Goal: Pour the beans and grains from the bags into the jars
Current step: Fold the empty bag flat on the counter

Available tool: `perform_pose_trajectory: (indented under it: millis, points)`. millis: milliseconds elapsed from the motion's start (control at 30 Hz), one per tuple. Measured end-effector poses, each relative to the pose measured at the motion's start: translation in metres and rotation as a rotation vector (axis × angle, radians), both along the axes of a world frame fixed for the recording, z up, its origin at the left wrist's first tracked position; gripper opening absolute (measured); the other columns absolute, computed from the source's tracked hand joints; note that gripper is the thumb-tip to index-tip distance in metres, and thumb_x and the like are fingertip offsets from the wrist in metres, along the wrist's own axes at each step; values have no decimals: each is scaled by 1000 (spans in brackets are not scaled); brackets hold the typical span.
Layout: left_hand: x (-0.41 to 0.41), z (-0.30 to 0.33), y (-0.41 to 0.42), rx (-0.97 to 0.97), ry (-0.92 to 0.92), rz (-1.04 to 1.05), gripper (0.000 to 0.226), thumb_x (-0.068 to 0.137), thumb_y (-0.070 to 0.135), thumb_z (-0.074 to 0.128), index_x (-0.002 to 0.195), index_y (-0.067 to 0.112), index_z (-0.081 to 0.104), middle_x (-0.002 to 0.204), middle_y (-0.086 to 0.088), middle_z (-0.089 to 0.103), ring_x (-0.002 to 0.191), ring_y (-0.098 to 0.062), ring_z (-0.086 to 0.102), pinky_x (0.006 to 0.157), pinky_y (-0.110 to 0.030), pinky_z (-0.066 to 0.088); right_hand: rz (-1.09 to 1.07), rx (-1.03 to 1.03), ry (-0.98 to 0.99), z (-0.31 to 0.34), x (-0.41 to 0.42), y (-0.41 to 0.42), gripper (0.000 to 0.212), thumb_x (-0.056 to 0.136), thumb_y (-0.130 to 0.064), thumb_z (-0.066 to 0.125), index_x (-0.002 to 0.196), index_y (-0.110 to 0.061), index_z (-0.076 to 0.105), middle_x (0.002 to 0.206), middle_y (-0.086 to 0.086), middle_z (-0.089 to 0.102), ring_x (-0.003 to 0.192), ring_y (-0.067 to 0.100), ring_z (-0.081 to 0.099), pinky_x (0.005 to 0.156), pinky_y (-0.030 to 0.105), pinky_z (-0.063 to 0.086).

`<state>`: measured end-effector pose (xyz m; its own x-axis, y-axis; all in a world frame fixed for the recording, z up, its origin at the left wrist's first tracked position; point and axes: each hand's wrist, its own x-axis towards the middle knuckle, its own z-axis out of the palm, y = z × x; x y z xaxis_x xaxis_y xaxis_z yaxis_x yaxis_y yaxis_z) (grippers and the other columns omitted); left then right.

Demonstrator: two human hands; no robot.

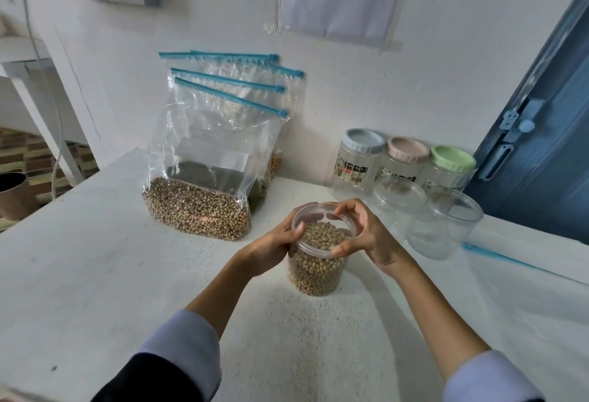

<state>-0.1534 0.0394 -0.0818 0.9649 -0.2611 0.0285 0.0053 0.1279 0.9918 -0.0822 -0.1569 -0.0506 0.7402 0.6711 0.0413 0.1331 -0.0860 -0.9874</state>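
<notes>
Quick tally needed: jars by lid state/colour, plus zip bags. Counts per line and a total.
Jar with beans, held in both hands, clear lid: 1
Empty clear jars with clear lids: 2
Blue-lidded jar: 1
Pink-lidded jar: 1
Green-lidded jar: 1
Zip bags against the wall, counted by blue zip strips: 4
Total: 10

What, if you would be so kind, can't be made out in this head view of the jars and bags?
- Rear bags: contents mostly hidden behind the front bag; only slivers show.
- Jar labels: print too small and blurred to read.
- Held jar: part of its wall covered by the left hand and right hand.
- Blue strip by the right edge: unclear what it is.
</notes>
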Motion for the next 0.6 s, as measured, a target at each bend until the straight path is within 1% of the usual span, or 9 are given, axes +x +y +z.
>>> perform_pose_trajectory:
  millis: [67, 100, 167, 200, 267, 300, 400, 500, 600]
  points:
    - [-3, 0, 3, 77, 1, -29, 120, 47, 64, 83, 143, 27, 23, 141, 0, 40, 129, -16, 46, 103, -29, 43, 10, -41, -26, 3, -1, -3, 78, 33, -24, 87, 103, -18, 53, 119, 0, 61, 118, 20, 56, 99, 41, 49]
    - [-4, -1, 2, 139, -17, -36, 123, 42, 61, 87, 141, 29, 21, 140, 1, 39, 129, -14, 45, 100, -26, 45, 11, -70, -48, 5, -3, -4, 78, 35, -26, 87, 106, -19, 54, 122, -1, 60, 119, 18, 55, 97, 37, 50]
    - [-6, -7, -2, 208, -60, 8, 123, 37, 49, 92, 136, 32, 22, 136, 1, 40, 126, -12, 45, 94, -20, 48, 23, -175, -135, 13, -12, -3, 75, 45, -29, 85, 112, -22, 53, 130, -2, 53, 122, 14, 50, 94, 25, 49]
    - [-6, -11, -6, 201, -80, 56, 121, 37, 40, 93, 135, 32, 23, 135, 0, 41, 125, -13, 46, 93, -19, 48, 32, -265, -228, 20, -19, 1, 74, 52, -30, 82, 118, -25, 51, 136, -2, 47, 126, 13, 44, 98, 24, 46]
    - [-8, -18, -13, 176, -108, 152, 114, 43, 26, 90, 138, 30, 25, 133, -2, 43, 125, -14, 48, 96, -24, 48, 47, -491, -491, 30, -29, 14, 81, 64, -39, 80, 135, -27, 41, 147, -2, 29, 136, 12, 24, 112, 32, 30]
    - [-9, -20, -15, 166, -116, 182, 112, 46, 23, 88, 139, 28, 25, 133, -3, 45, 124, -13, 49, 99, -28, 47, 38, -607, -606, 33, -32, 22, 86, 69, -46, 79, 142, -28, 35, 152, -3, 22, 139, 14, 17, 114, 36, 23]
    - [-9, -20, -14, 155, -136, 169, 104, 49, 13, 84, 136, 26, 29, 129, -8, 49, 120, -15, 54, 99, -33, 48, -1, -848, -823, 31, -41, 45, 84, 75, -61, 66, 146, -38, 27, 152, -5, 19, 138, 23, 16, 108, 46, 24]
    - [-8, -16, -9, 167, -122, 138, 100, 48, 10, 86, 130, 33, 33, 130, -6, 50, 119, -9, 54, 98, -26, 48, 41, -874, -881, 27, -37, 46, 73, 76, -55, 67, 140, -43, 35, 144, -7, 26, 132, 21, 22, 102, 43, 26]
    - [-7, -12, -8, 194, -102, 109, 94, 45, 17, 86, 124, 30, 36, 127, -1, 49, 115, 0, 54, 92, -17, 46, 172, -824, -841, 32, -27, 38, 79, 66, -63, 69, 137, -43, 40, 144, -10, 28, 133, 17, 20, 106, 41, 23]
